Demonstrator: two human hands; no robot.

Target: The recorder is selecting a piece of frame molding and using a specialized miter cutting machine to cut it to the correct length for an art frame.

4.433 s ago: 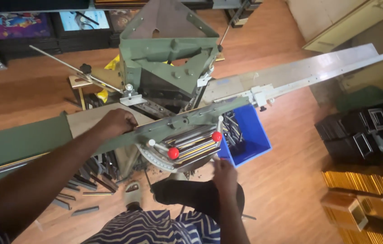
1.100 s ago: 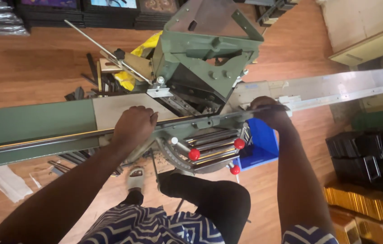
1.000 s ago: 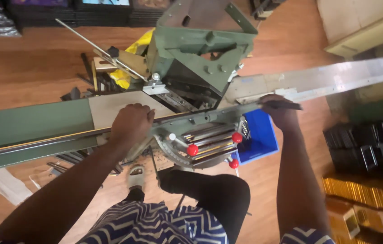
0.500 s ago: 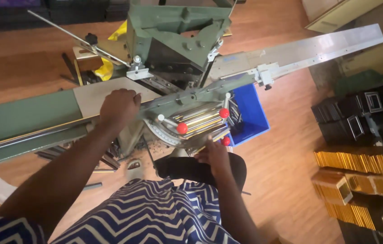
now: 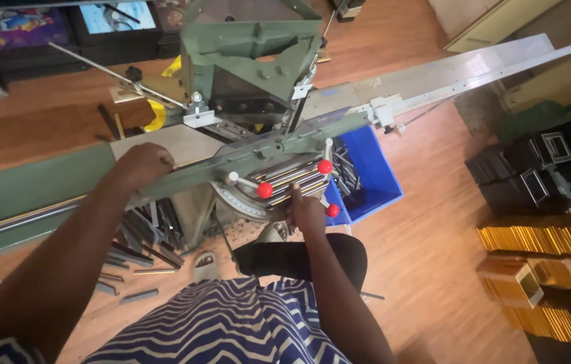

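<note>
A green mitre-cutting machine [image 5: 251, 61] stands in front of me with a green fence rail [image 5: 245, 158] across its front. My left hand [image 5: 140, 165] is curled over the left part of that rail, where a long thin strip [image 5: 22, 219] runs along the green side table [image 5: 29, 185]. My right hand [image 5: 307, 212] is under the machine's front, fingers bent up against the stacked metal bars between the red-knobbed levers [image 5: 264, 190]. What those fingers grip is hidden.
A long metal measuring arm [image 5: 447, 74] reaches out to the right. A blue bin [image 5: 373, 178] of offcuts sits below it. Short offcuts [image 5: 134, 236] litter the wooden floor at left. Stacks of gold frames [image 5: 534, 236] and black frames [image 5: 534, 175] stand at right.
My right hand has left the right-hand rail and come down to the machine's front among the red-knobbed levers. My left hand has stayed on the fence rail.
</note>
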